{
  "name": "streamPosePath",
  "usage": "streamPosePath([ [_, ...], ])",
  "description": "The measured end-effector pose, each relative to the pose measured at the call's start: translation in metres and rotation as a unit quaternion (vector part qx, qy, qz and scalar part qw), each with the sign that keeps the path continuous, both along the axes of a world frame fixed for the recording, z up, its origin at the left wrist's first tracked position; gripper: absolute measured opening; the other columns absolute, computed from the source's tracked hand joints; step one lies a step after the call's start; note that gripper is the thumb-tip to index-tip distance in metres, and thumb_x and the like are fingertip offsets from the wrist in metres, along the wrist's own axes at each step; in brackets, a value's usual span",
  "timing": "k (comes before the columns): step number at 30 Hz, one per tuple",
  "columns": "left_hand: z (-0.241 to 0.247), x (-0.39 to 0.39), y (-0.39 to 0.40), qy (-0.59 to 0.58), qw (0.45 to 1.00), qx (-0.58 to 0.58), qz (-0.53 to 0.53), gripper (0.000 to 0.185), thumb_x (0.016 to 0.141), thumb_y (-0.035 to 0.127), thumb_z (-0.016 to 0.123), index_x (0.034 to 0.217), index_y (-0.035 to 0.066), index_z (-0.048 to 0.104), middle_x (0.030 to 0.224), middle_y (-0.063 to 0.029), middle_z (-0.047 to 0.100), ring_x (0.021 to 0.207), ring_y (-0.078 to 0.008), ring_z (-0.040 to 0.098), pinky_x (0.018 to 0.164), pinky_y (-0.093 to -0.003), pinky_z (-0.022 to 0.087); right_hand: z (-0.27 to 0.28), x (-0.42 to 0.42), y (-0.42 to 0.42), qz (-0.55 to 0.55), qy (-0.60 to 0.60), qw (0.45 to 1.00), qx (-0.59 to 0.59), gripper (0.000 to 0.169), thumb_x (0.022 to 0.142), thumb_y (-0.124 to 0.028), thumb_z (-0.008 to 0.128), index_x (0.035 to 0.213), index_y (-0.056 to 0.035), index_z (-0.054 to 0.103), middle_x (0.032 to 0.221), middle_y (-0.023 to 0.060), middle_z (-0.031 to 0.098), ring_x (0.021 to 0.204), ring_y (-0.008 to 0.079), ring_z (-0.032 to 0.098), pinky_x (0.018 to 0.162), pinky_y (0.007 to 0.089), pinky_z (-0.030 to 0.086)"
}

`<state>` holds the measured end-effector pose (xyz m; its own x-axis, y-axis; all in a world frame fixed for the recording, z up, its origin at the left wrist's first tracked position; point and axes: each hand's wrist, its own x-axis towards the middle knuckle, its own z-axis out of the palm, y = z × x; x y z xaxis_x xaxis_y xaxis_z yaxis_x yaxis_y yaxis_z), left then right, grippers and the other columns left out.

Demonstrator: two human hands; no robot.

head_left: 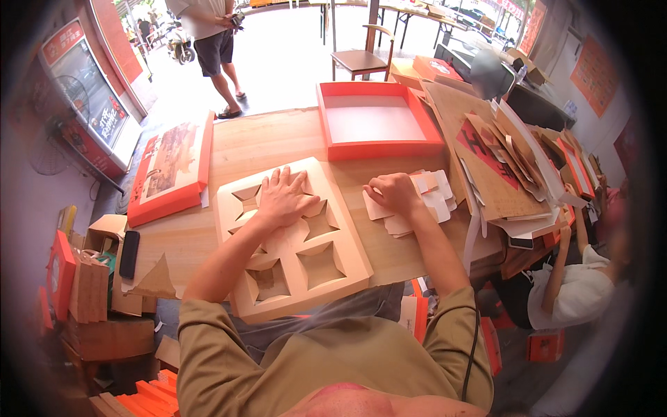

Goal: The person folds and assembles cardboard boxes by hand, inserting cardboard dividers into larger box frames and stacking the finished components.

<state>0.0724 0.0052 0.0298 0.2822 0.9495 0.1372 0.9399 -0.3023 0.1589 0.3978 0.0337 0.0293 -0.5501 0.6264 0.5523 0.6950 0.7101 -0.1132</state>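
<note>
A cream cardboard insert (289, 247) with several square openings lies at a slant on the wooden table, its near edge jutting past the table's edge. My left hand (284, 200) rests flat on its upper part, fingers spread, covering some of the openings. To the right, my right hand (393, 194) is over a loose pile of small pale cardboard pieces (436, 200). Its fingers are curled, and whether they pinch a piece is hidden. Beyond the insert stands an open red box (385, 150) with a white inside. A red box lid with a printed picture (174, 161) lies at the left.
A black phone (129, 254) lies by torn cardboard (156, 279) at the table's left corner. Stacked flat cardboard (490, 195) crowds the right side. A co-worker (570, 289) sits at the right; another person (208, 41) stands beyond the table near a chair (360, 60).
</note>
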Motion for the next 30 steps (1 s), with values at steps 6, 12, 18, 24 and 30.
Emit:
streamPosePath([
  [6, -0.008, 0.001, -0.001, 0.034, 0.998, -0.046, -0.008, 0.087, 0.09, 0.077, 0.046, 0.16, 0.027, 0.036, 0.166, -0.0268, 0.021, 0.154, -0.047, 0.014, 0.121, -0.062, 0.011, 0.017, -0.003, -0.002, 0.005, 0.062, 0.996, -0.058, 0.027, 0.091, -0.028, 0.07, 0.073, -0.0082, 0.071, 0.064, 0.008, 0.067, 0.058, 0.027, 0.066, 0.055, 0.0384, 0.052],
  [12, -0.007, -0.004, 0.013, 0.031, 0.998, -0.055, -0.031, 0.086, 0.089, 0.077, 0.048, 0.159, 0.029, 0.037, 0.166, -0.0269, 0.02, 0.154, -0.046, 0.015, 0.122, -0.0598, 0.01, 0.031, -0.003, -0.004, -0.001, 0.137, 0.99, -0.041, 0.028, 0.091, -0.025, 0.072, 0.07, -0.0071, 0.07, 0.06, 0.0089, 0.062, 0.053, 0.0259, 0.062, 0.051, 0.0369, 0.048],
  [18, -0.002, -0.006, 0.026, 0.038, 0.997, -0.055, -0.033, 0.083, 0.089, 0.073, 0.05, 0.158, 0.029, 0.039, 0.165, -0.0268, 0.022, 0.154, -0.0454, 0.015, 0.123, -0.0581, 0.01, 0.052, -0.011, -0.016, 0.04, 0.119, 0.992, 0.004, 0.027, 0.091, -0.024, 0.072, 0.07, -0.0086, 0.068, 0.06, 0.0062, 0.062, 0.052, 0.0255, 0.061, 0.05, 0.0359, 0.048],
  [24, -0.002, -0.006, 0.024, 0.02, 0.999, -0.027, -0.033, 0.082, 0.088, 0.07, 0.054, 0.157, 0.025, 0.043, 0.163, -0.0281, 0.025, 0.153, -0.0462, 0.019, 0.122, -0.0593, 0.012, 0.068, -0.028, -0.042, 0.012, 0.087, 0.989, -0.117, 0.018, 0.089, -0.026, 0.074, 0.088, -0.0085, 0.07, 0.084, 0.008, 0.067, 0.071, 0.0269, 0.066, 0.064, 0.0386, 0.053],
  [30, -0.02, -0.01, 0.023, -0.023, 0.998, 0.046, -0.044, 0.073, 0.09, 0.066, 0.055, 0.15, 0.023, 0.052, 0.159, -0.0278, 0.035, 0.15, -0.0468, 0.027, 0.121, -0.0582, 0.017, 0.053, -0.069, -0.116, 0.137, 0.052, 0.963, -0.228, 0.052, 0.084, -0.036, 0.079, 0.127, -0.011, 0.064, 0.133, 0.0171, 0.057, 0.118, 0.035, 0.059, 0.1, 0.0452, 0.048],
])
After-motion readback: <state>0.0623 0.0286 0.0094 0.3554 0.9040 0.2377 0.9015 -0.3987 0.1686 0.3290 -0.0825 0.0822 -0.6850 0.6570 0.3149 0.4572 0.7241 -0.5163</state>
